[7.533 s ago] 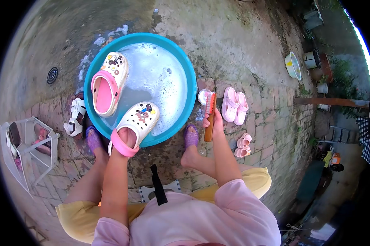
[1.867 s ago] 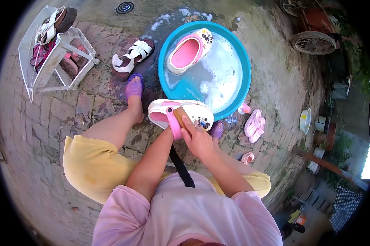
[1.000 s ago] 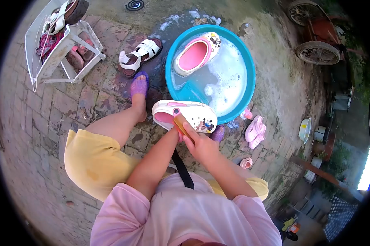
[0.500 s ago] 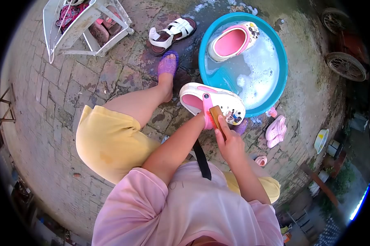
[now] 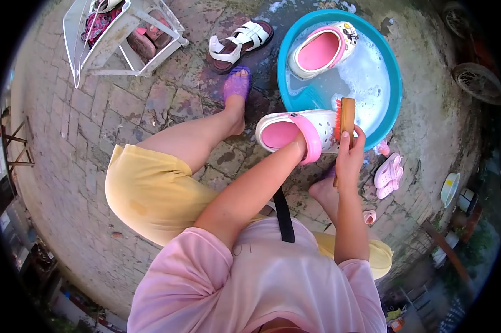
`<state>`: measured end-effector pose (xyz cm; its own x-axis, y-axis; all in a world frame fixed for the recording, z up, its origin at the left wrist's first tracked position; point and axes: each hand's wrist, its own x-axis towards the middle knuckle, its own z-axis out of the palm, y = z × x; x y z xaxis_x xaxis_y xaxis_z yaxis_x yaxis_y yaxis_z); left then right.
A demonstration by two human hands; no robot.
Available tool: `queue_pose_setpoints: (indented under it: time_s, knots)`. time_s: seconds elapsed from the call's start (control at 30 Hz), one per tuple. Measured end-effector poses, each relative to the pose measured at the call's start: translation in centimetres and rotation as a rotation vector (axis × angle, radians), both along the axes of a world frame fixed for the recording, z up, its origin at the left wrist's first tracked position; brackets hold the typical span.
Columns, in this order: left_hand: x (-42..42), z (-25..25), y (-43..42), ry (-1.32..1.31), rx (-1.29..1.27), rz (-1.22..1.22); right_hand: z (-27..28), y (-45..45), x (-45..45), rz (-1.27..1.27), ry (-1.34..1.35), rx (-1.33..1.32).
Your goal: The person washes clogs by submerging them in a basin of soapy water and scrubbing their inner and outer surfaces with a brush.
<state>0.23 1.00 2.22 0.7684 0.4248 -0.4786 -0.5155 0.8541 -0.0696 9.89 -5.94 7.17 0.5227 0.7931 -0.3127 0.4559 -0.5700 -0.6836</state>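
My left hand [image 5: 300,145] is pushed into a white clog [image 5: 324,123] with a pink strap, its fingers hidden inside. The clog is held up at the near rim of a teal basin [image 5: 395,83] of soapy water. My right hand [image 5: 349,158] is closed round a wooden brush [image 5: 347,117], whose red and white bristles face left, at the clog's toe. A second white clog [image 5: 319,51] with a pink lining and charms rests in the basin's far left part.
White sandals [image 5: 240,45] lie left of the basin, near my purple-shod foot [image 5: 237,84]. A white rack [image 5: 113,53] holding footwear stands farther left. Pink clogs [image 5: 388,176] and a smaller pink shoe [image 5: 369,216] are on the right. A white bowl [image 5: 450,190] lies beyond them.
The brush has moved from the clog's strap to its toe and turned upright, with bristles now showing. The view has shifted, so the basin appears farther right than a second ago.
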Motion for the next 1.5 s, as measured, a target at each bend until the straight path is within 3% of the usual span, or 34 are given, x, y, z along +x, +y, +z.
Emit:
queue_pose_setpoints:
  time_s: [0.2, 0.27, 0.3, 0.33, 0.53, 0.6, 0.73, 0.93, 1.07, 1.13, 1.2, 1.27, 1.4, 1.5]
  knots:
    - [1.1, 0.5, -1.4, 0.069, -0.048, -0.083, -0.8, -0.5, -2.9, -0.007, -0.012, 0.211]
    - [1.9, -2.0, -3.0, 0.21, 0.097, 0.064, -2.2, -0.7, -2.0, -0.049, -0.017, 0.197]
    - [1.0, -0.4, -2.7, 0.523, 0.196, -0.131, -3.1, -0.8, -0.9, -0.085, 0.006, 0.208]
    - [0.7, -0.8, -3.2, 0.493, 0.109, -0.142, -3.7, -0.9, 0.2, -0.119, 0.03, 0.22]
    - [-1.1, 1.2, -4.2, 0.145, 0.198, -0.056, -4.0, -1.3, 0.5, -0.091, -0.091, 0.232]
    - [0.0, 4.8, -4.1, 0.415, 0.403, -0.117, -3.7, -2.2, -0.2, 0.01, -0.154, 0.261]
    - [1.7, 2.1, -5.8, 0.616, 0.37, 0.017, -3.0, -3.4, -1.2, 0.039, -0.149, 0.359]
    - [1.8, 5.5, -4.4, 0.67, 0.471, 0.027, 1.2, -3.0, -0.6, 0.015, -0.089, 0.451]
    - [1.6, 8.7, -1.9, 0.55, 0.554, 0.11, 4.5, -2.7, 0.0, -0.008, -0.074, 0.522]
    - [1.0, 10.1, 0.0, 0.467, 0.599, 0.233, 5.7, -2.6, 0.6, -0.1, -0.185, 0.723]
    - [-0.6, 12.3, 2.9, 0.414, 0.703, 0.352, 6.3, -2.5, 1.6, -0.146, -0.171, 0.748]
    - [-3.1, 14.4, 6.3, 0.329, 0.744, 0.359, 7.5, -1.8, 2.2, -0.24, -0.159, 0.959]
    - [-9.7, 18.1, 11.9, 0.488, 0.896, 0.407, 9.5, -0.4, 3.3, -0.376, -0.127, 1.107]
    - [-13.4, 20.9, 13.6, 0.628, 0.811, 0.529, 10.7, 0.6, 3.7, -0.4, -0.113, 1.198]
